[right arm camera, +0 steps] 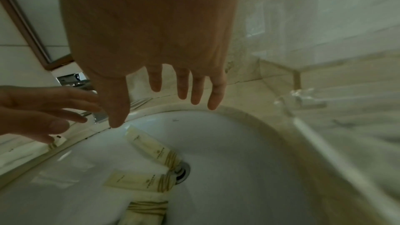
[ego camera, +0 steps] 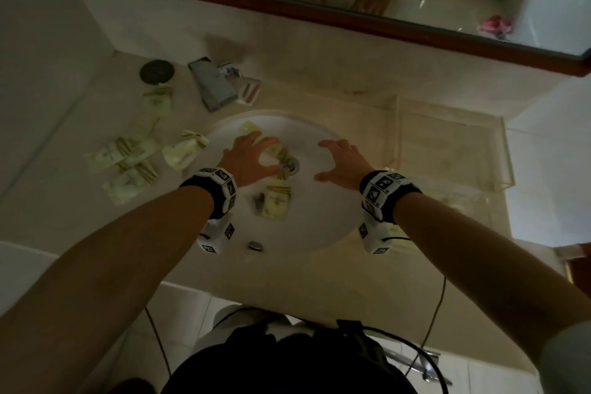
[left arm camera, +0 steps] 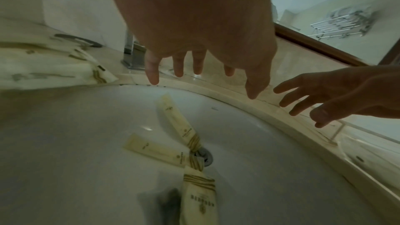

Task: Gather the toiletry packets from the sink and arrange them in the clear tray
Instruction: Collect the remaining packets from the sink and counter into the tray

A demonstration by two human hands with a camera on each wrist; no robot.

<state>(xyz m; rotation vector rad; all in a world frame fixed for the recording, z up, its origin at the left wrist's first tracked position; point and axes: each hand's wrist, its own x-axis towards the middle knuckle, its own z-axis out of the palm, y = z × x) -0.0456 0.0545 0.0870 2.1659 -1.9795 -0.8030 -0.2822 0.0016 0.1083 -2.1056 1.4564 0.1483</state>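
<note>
Hands hover over the white sink at mid-frame; the left hand spreads its fingers above the packets and grips nothing; the right hand, to the right of the drain, is likewise splayed and empty. Three cream toiletry packets lie in the basin: two long ones meet at the drain, a wider one sits just below it. More packets lie on the counter at centre left. The clear tray stands on the counter at right, well apart from the sink packets; a faucet rises above the basin.
</note>
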